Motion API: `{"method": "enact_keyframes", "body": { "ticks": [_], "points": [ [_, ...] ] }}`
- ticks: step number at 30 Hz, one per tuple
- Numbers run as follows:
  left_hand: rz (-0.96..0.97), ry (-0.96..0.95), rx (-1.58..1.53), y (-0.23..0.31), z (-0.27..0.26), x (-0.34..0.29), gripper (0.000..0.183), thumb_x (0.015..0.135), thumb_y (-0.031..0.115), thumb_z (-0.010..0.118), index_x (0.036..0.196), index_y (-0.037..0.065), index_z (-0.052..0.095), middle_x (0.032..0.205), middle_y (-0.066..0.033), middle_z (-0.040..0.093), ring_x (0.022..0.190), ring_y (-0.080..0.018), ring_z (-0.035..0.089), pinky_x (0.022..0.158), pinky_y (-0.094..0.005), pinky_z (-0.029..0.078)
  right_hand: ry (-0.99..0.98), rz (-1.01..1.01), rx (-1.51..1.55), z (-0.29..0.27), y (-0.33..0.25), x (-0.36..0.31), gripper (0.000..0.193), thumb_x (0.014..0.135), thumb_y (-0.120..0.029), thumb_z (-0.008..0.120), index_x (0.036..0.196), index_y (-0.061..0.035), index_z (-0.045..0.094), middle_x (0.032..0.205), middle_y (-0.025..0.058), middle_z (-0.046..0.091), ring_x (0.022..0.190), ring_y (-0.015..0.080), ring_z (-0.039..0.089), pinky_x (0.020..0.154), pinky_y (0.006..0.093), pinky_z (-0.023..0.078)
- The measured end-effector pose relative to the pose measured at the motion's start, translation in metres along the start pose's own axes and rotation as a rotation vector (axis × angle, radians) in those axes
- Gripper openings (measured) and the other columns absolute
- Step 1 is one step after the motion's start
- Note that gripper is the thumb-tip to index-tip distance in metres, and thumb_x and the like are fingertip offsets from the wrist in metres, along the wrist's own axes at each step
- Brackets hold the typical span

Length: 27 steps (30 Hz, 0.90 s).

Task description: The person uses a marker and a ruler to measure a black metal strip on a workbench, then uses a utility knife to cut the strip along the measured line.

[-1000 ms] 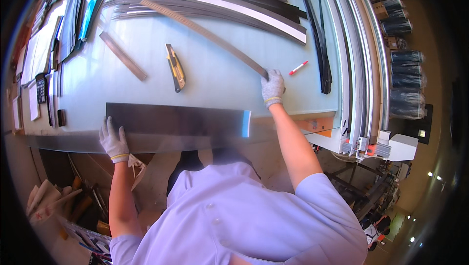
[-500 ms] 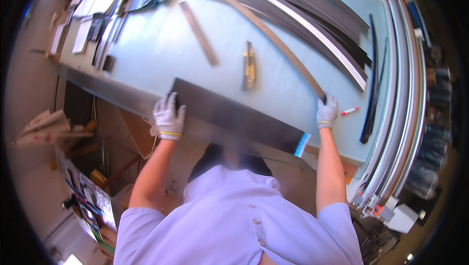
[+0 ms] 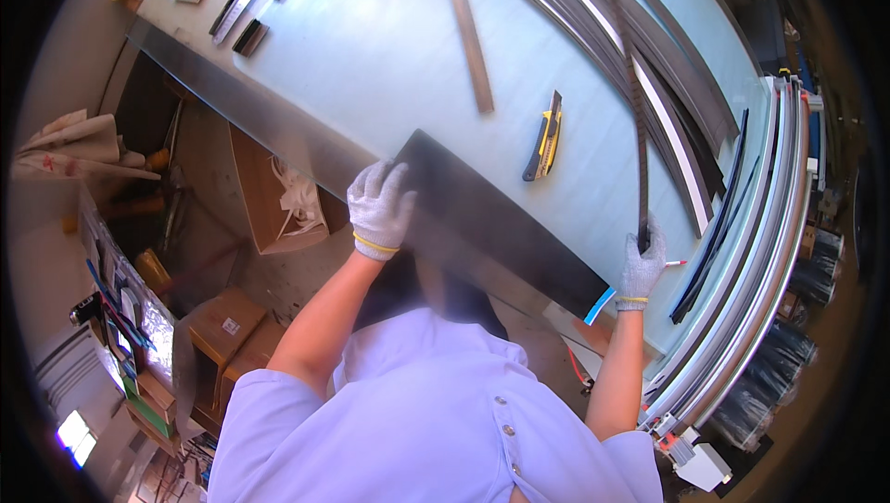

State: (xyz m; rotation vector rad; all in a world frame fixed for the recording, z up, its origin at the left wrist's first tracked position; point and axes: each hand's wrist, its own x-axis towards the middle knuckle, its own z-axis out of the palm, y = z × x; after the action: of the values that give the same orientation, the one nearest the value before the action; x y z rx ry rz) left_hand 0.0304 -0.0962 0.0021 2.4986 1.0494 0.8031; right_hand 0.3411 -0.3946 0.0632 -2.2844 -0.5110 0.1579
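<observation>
A long dark panel [image 3: 505, 225] with a blue and white strip at its right end lies slanted along the near table edge. My left hand [image 3: 380, 199], in a pale knit glove, rests on its left end with the fingers stretched out. In my gloved right hand [image 3: 643, 267], beyond the panel's right end, is the near end of a long, thin ruler [image 3: 638, 123]. The ruler points away from me, over a bundle of dark strips. Between the hands and farther off lies a yellow and black utility knife [image 3: 545, 137], its blade end pointing away.
A short brown strip [image 3: 470, 39] lies left of the knife. Dark strips and one white strip [image 3: 640, 86] fill the far right. A red and white pen [image 3: 675, 263] lies beside my right hand. Long profiles [image 3: 783, 225] line the right side; a box [image 3: 273, 192] stands below the table.
The ruler has swung from slanting far left to pointing nearly straight away from me. The whole scene has shifted in view. My left hand remains at the panel's left end.
</observation>
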Motion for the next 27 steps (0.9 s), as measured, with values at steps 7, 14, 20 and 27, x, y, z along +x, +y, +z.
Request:
{"method": "enact_keyframes", "body": {
  "ticks": [7, 14, 20, 27],
  "points": [
    [0.229, -0.078, -0.107, -0.013, -0.011, 0.004, 0.038, 0.070, 0.016, 0.074, 0.108, 0.010, 0.070, 0.116, -0.0080, 0.066, 0.105, -0.0307, 0.061, 0.090, -0.0439, 0.047, -0.209, 0.030, -0.074, 0.021, -0.041, -0.050, 0.046, 0.081, -0.001, 0.067, 0.126, 0.0016, 0.061, 0.109, 0.0146, 0.064, 0.108, 0.0271, 0.060, 0.098, 0.0356, 0.046],
    [0.236, -0.056, -0.175, -0.015, -0.012, 0.004, 0.036, 0.068, 0.010, 0.075, 0.104, 0.009, 0.070, 0.111, -0.0076, 0.067, 0.100, -0.0293, 0.063, 0.085, -0.0426, 0.049, -0.404, -0.041, -0.037, 0.031, -0.031, -0.098, 0.046, 0.076, 0.000, 0.072, 0.122, -0.0015, 0.064, 0.102, 0.0127, 0.061, 0.096, 0.0260, 0.060, 0.090, 0.0345, 0.048],
    [0.237, -0.049, -0.195, -0.019, -0.010, 0.001, 0.035, 0.069, 0.008, 0.074, 0.103, 0.008, 0.070, 0.109, -0.0080, 0.066, 0.098, -0.0293, 0.063, 0.084, -0.0421, 0.049, -0.454, -0.012, -0.116, 0.032, -0.026, -0.109, 0.050, 0.075, 0.000, 0.072, 0.124, -0.0044, 0.064, 0.101, 0.0105, 0.059, 0.096, 0.0245, 0.058, 0.089, 0.0334, 0.047],
    [0.154, -0.004, -0.172, -0.019, -0.013, 0.000, 0.044, 0.073, 0.004, 0.069, 0.116, 0.007, 0.066, 0.118, -0.0109, 0.062, 0.108, -0.0321, 0.059, 0.094, -0.0425, 0.046, -0.410, -0.017, -0.154, 0.028, -0.027, -0.093, 0.045, 0.077, -0.004, 0.072, 0.121, -0.0041, 0.065, 0.101, 0.0132, 0.060, 0.096, 0.0294, 0.059, 0.089, 0.0365, 0.048]
  ]
}}
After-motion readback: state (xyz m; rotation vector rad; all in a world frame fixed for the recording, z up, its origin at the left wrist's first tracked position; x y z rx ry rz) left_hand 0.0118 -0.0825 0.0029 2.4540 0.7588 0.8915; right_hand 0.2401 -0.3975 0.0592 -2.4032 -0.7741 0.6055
